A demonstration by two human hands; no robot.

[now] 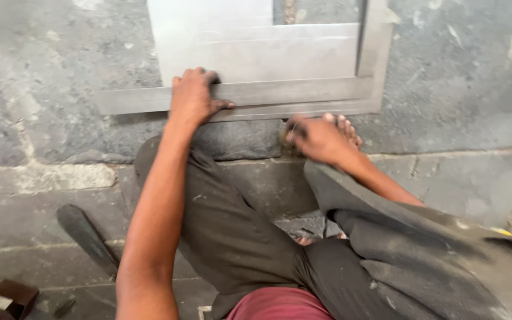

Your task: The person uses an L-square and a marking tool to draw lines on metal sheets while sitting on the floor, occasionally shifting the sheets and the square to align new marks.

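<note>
A grey metal frame (pixel 303 95) made of flat bars lies on the stone floor in front of me, with a flat metal sheet (pixel 256 53) lying inside it. My left hand (pixel 194 98) presses down on the frame's near bar, fingers hooked over its far edge and thumb stretched along the near edge. My right hand (pixel 318 139) is blurred, just below the bar's near edge and beside my bare toes (pixel 346 125). A small brownish thing (pixel 292 129) shows at its fingertips, too blurred to identify. My legs in dark trousers (pixel 238 237) are folded under me.
A dark, long tool handle (pixel 84 234) lies on the floor at the lower left. A small dark brown block (pixel 8 297) sits in the bottom left corner. The floor is rough grey stone slabs (pixel 457 83) with raised joints.
</note>
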